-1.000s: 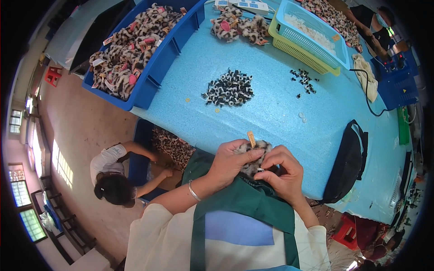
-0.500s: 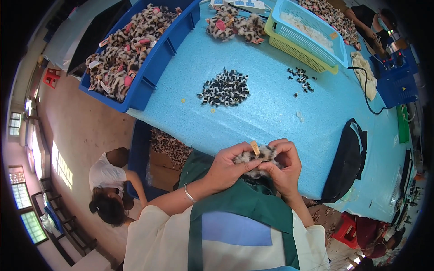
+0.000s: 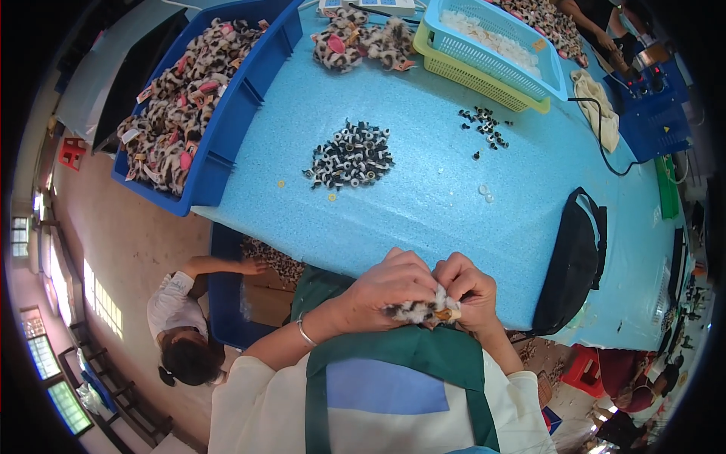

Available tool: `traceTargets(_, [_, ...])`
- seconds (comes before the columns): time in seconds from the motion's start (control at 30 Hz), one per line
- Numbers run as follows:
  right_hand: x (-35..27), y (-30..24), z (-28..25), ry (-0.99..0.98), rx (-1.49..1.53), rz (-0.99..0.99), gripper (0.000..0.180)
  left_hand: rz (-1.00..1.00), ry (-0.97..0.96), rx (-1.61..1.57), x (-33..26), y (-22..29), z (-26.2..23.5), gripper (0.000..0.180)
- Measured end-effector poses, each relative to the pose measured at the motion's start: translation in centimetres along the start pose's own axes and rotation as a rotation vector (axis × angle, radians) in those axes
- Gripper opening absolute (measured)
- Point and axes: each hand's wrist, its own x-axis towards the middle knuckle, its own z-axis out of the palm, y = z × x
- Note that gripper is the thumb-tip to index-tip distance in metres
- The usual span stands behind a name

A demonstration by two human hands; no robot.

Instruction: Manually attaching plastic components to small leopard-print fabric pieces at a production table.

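now both hands sit a little lower and closer to the body than half a second ago, drawn back over the near edge of the surface, and the orange bit that stood up between the fingers then now pokes out low on the right side. the left hand (image 3: 389, 291) wraps its grip over the top of a small furry piece (image 3: 420, 311), spotted white and black, soft and shaggy. the right hand (image 3: 467, 291) pinches the same piece from the other side, fingers curled tight on it, beside the orange tip (image 3: 452, 312). a thin metal bangle (image 3: 304, 333) circles the left wrist.

the surface (image 3: 423, 197) is a speckled light blue sheet with a foamy look. near its middle lies a loose heap of small black and white round parts (image 3: 352, 155), unmoved. a blue plastic bin (image 3: 249, 83) hangs at the left edge, full of spotted fabric pieces. a yellow-green mesh basket (image 3: 484, 76) under a blue one stands at the far edge, and a black bag (image 3: 571, 261) lies at the right.
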Motion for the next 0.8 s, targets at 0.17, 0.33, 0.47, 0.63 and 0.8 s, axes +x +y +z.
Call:
traceTargets(0.17, [-0.2,0.2,-0.3,-0.008,0.15,0.119,0.021,0.058,-0.032,0.176,0.4,0.0,0.0,0.039])
traceTargets(0.33, [0.2,-2.2,-1.3,-0.055,0.063,0.163,0.02,0.066,-0.014,0.228,0.8,0.3,-0.4,0.035])
traceTargets(0.47, [1.3,-4.0,-0.8,-0.033,-0.375,0.098,0.022,0.063,-0.019,0.26,0.9,0.3,-0.4,0.03])
traceTargets(0.63, [1.5,-2.6,-1.2,-0.139,-0.595,-0.204,0.022,0.074,0.0,0.233,0.7,0.1,-0.2,0.034])
traceTargets(0.8, [0.6,-2.2,-0.2,-0.186,-0.628,-0.321,0.027,0.043,0.051,0.396,0.2,0.7,0.1,0.038])
